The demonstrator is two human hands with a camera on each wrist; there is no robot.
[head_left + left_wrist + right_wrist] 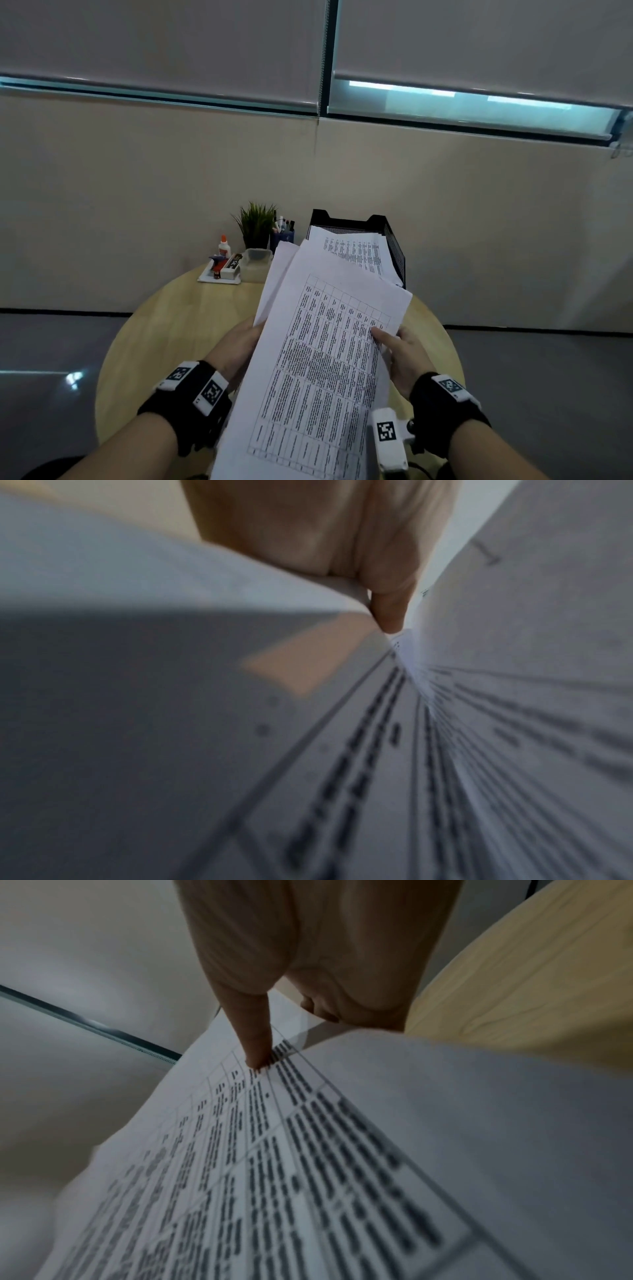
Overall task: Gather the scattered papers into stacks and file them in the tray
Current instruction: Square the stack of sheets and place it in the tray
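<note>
- Head view: you held a stack (318, 370) of printed sheets above the round table (171, 329), tilted away from you toward the tray (394, 246).
- Your left hand (239, 346) gripped the stack's left edge, most of its fingers hidden under the paper.
- Your right hand (404, 356) pinched the right edge, thumb on the top sheet's printed grid and the other fingers beneath.
- The black mesh tray stood at the table's far edge, already holding papers (352, 253); the far end of your stack overlapped those papers in the picture, though I could not tell whether they touched.
- Left of the tray sat a plant (257, 222), a pen cup (284, 233), a clear box (257, 263), a glue bottle (223, 246) and a small white dish (219, 274) of oddments.
- Left wrist view: blurred, but your left hand (342, 534) was closed on the stack (342, 750), with one finger pressed into the fold between sheets that splayed apart on either side.
- Right wrist view: your right hand (308, 947) clamped the stack (274, 1150), thumb laid flat on the printed table and curled fingers behind the sheet's edge; the table (531, 988) showed at the right, below the paper.
</note>
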